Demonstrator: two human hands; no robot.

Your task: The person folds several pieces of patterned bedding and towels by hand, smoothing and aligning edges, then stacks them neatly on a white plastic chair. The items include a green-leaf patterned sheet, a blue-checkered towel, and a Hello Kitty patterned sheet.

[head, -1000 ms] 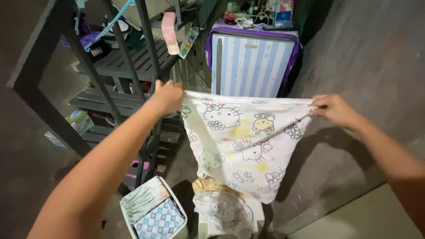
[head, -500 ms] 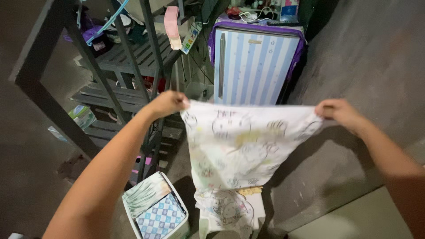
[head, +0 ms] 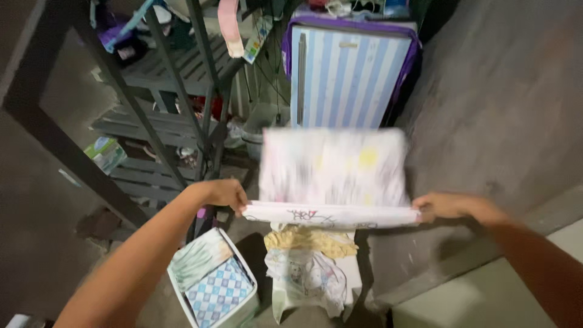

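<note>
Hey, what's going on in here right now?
A person holds a white printed cloth stretched between both hands, the left hand gripping one end of its edge and the right hand the other. The cloth is blurred in mid-swing. Below it, more printed laundry is piled up, beside a white basket of folded fabric.

Striped blue suitcase, dark slatted shelves, basket of folded cloth.
</note>
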